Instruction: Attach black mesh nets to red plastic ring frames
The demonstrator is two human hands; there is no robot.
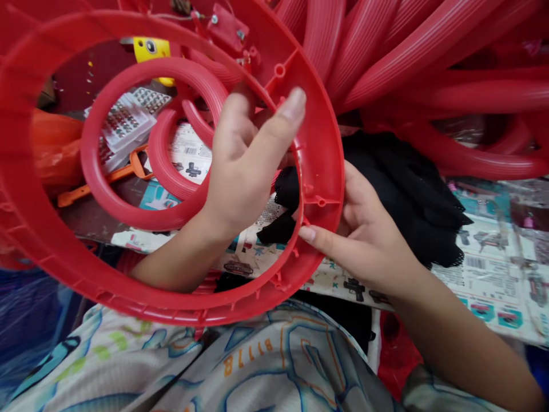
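Note:
A large red plastic ring (266, 289), hollow with ribs and screw posts on its inner side, is held up tilted before me. My left hand (244, 160) reaches through its opening and grips the inner rim, thumb over the edge. On the right, my right hand (369, 234) wraps round the outer wall, with its thumb pressed on the inner edge. A small red box with screws (229, 27) sits inside the ring's channel near the top. The left fingertips are partly hidden behind the rim.
Ribbed red rings (92, 143) lie on the table at left, near clear boxes of small beads (126, 123), an orange plastic strip (98, 186) and a yellow toy piece (150, 50). Ribbed red tubes (403, 63) pile up at upper right. Black cloth (398, 189) lies on printed cardboard (493, 269).

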